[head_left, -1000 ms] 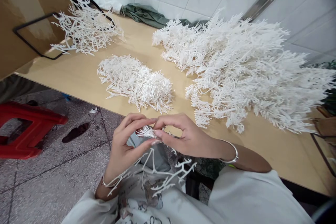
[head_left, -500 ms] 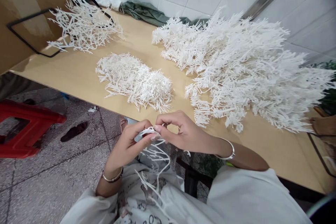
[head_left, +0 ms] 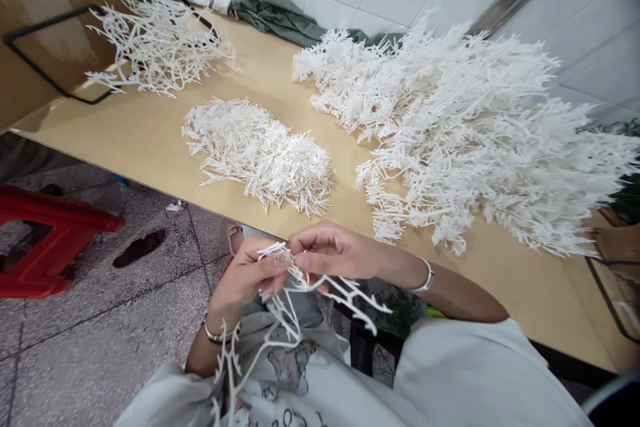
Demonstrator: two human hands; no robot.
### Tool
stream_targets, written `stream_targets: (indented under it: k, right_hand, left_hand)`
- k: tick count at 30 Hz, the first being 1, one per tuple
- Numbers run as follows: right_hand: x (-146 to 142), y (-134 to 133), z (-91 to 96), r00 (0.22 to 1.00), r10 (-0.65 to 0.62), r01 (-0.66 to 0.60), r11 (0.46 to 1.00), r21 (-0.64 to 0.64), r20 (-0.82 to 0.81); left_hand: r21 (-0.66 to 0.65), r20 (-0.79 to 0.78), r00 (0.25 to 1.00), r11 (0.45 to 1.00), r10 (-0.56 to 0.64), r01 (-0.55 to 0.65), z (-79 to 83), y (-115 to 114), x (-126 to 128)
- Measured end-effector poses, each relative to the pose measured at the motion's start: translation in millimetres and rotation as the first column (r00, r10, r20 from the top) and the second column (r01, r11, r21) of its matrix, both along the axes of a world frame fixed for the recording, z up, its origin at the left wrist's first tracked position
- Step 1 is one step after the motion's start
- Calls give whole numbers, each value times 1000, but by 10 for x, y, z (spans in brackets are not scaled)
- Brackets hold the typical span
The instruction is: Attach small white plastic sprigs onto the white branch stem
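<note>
In front of my lap, just off the table edge, my left hand (head_left: 247, 273) pinches a few short white sprigs (head_left: 271, 250) between thumb and fingers. My right hand (head_left: 340, 250) grips a white plastic branch (head_left: 287, 313) right beside them, thumb against fingertips. The branch's bare, forked stems hang over my shirt and stick out to the right under my right hand. Where sprigs and branch meet is partly covered by my fingers. A low heap of short white sprigs (head_left: 260, 150) lies on the table just beyond my hands.
A large pile of bushy white branches (head_left: 475, 133) covers the table's right side. Bare white branches (head_left: 160, 43) are tangled at the far left, by a black metal frame (head_left: 37, 30). Dark green cloth (head_left: 280, 17) lies along the wall. A red stool (head_left: 50, 240) stands left on the floor.
The branch has turned in my hands: its stems now spread left and right instead of hanging mostly down. More sprig tips show above my left thumb. My right hand has lowered slightly.
</note>
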State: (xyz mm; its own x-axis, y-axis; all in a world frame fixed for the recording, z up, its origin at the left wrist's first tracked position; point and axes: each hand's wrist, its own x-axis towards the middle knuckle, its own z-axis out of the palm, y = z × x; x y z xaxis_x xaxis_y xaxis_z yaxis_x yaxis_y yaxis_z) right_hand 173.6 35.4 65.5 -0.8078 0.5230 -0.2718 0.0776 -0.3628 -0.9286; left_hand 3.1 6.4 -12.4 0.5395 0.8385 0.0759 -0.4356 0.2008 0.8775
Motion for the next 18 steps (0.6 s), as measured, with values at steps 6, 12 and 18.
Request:
stream_targets:
  k: [6, 12, 18]
  right_hand:
    - [-36, -70, -108, 988, -133, 131, 991, -28, -77]
    - [-77, -133, -220, 952, -255, 244, 966, -82, -168]
    - [-94, -222, -247, 912, -344, 312, 935, -167, -223]
  left_hand:
    - [-172, 340, 937, 975, -74, 139, 103, -10, 171]
    - [-344, 462, 886, 912, -41, 222, 153, -39, 281]
    - [-259, 414, 908, 948, -62, 183, 33, -99, 332]
